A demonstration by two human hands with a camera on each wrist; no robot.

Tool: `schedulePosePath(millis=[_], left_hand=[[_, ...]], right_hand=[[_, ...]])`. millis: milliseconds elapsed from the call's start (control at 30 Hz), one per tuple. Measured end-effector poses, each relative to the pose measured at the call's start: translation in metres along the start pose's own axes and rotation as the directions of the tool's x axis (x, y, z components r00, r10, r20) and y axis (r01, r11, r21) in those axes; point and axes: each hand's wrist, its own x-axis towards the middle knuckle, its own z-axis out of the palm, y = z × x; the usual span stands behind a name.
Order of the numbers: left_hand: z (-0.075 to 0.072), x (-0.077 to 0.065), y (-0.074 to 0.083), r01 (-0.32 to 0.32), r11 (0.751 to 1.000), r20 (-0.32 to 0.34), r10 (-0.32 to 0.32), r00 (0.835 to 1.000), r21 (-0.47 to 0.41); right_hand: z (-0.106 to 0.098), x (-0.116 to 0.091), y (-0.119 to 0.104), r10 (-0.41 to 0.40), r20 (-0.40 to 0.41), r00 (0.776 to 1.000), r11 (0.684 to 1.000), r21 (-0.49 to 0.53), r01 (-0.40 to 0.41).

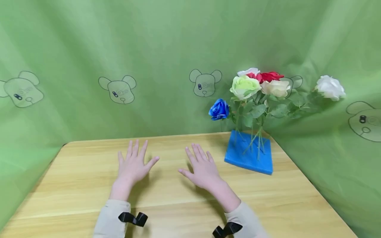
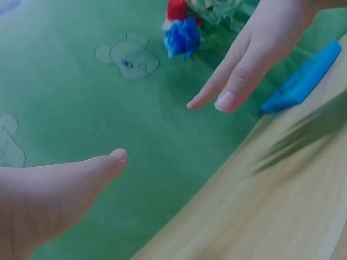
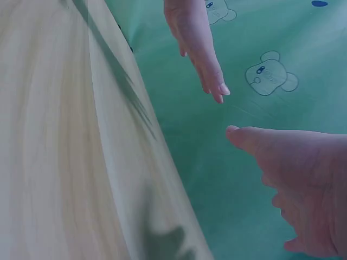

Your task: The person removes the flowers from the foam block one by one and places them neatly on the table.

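Note:
My left hand point(image 1: 133, 167) hovers above the left middle of the wooden table point(image 1: 166, 211), fingers spread and holding nothing. To its right, my right hand point(image 1: 203, 168) is also spread out above the table, with nothing in it. Shadows on the wood show both hands raised off the surface. Nearest to the right hand is a blue foam block point(image 1: 238, 155) at the table's back right. Stems of several artificial roses stand on it: a blue rose point(image 1: 219, 109), a pale green rose point(image 1: 244, 87), a cream rose point(image 1: 276, 88), red ones and white ones.
A green curtain point(image 1: 160, 49) printed with bear heads hangs behind the table and along its sides. One white rose point(image 1: 330, 87) leans far out to the right, beyond the block. Each sleeve carries a black wrist mount point(image 1: 133, 218).

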Motion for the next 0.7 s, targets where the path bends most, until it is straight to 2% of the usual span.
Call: schedulePosePath(millis=[167, 367, 567, 700], left_hand=[[-0.010, -0.003, 0.017, -0.034, 0.999, -0.002, 0.034, 0.999, 0.009], [-0.015, -0.008, 0.041, -0.096, 0.995, -0.002, 0.096, 0.995, 0.016], [-0.008, -0.014, 0.064, -0.187, 0.982, -0.020, 0.187, 0.982, 0.023], [0.003, -0.018, 0.077, -0.249, 0.968, -0.003, 0.249, 0.968, 0.017]], right_hand=[[-0.012, -0.011, 0.013, -0.018, -0.018, 1.000, 0.999, -0.028, 0.018], [-0.026, -0.029, 0.035, -0.025, -0.091, 0.996, 0.997, -0.072, 0.018], [-0.039, -0.049, 0.061, -0.004, -0.123, 0.992, 0.993, -0.117, -0.010], [-0.047, -0.062, 0.078, 0.028, -0.128, 0.991, 0.991, -0.125, -0.044]])
